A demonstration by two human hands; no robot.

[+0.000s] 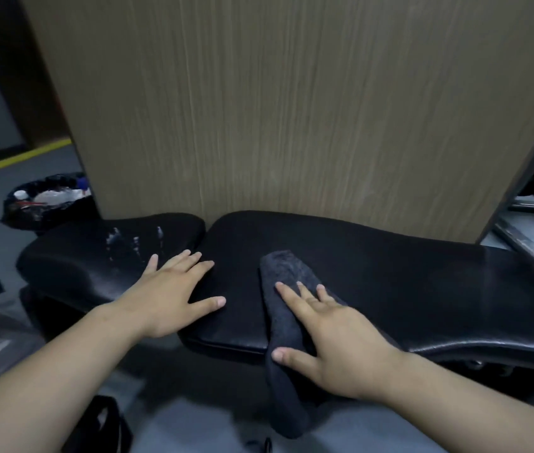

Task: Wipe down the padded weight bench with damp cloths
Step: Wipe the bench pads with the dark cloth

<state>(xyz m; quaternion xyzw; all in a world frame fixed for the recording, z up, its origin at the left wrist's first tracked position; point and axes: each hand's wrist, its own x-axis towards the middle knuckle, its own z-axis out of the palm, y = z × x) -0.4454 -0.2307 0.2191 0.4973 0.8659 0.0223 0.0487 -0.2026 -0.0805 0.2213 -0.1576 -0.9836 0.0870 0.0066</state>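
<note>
Wiping stage, seen from beside the person. The padded weight bench (390, 289) ran left to right along the foot of a wooden panel (291, 109), its long pad to the right and a smaller pad (73, 266) to the left. The right hand (334, 338), fingers straight and spread, pressed a dark cloth (288, 273) flat near the long pad's left end. The left hand (174, 289), also open and flat, rested across the gap between the two pads and held nothing. The cloth's long axis lay across the bench's width: its far end pointed toward the panel, and its near end hung over the bench's near edge toward the floor. White smears (118, 240) marked the smaller pad, so that part appeared unwiped. The next move would probably call for sliding the cloth leftward over them under steady pressure, with the hanging end gathered up.
</note>
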